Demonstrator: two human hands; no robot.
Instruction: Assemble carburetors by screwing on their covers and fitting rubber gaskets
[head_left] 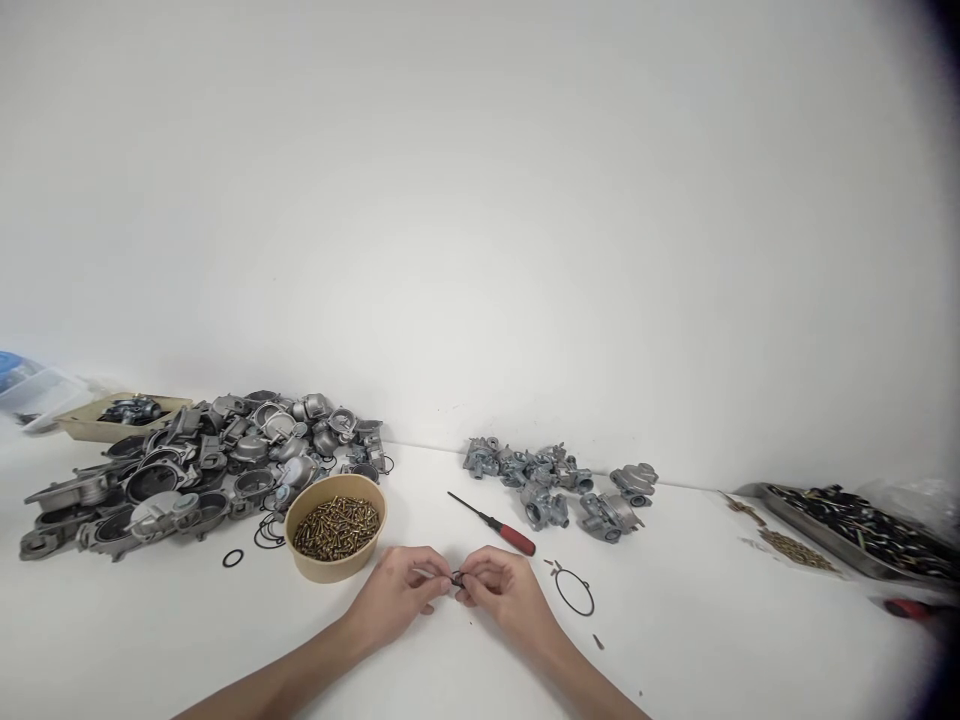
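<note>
Both hands, left and right, pinch a small dark piece. Steady, light fingertips suit it.

Both bare hands, left and right, pinch a small dark part between their fingertips (too small to make out). A round tan bowl of brassy screws sits near the left hand; a red-handled black screwdriver lies beyond the right, and a thin black rubber ring beside it.
</note>
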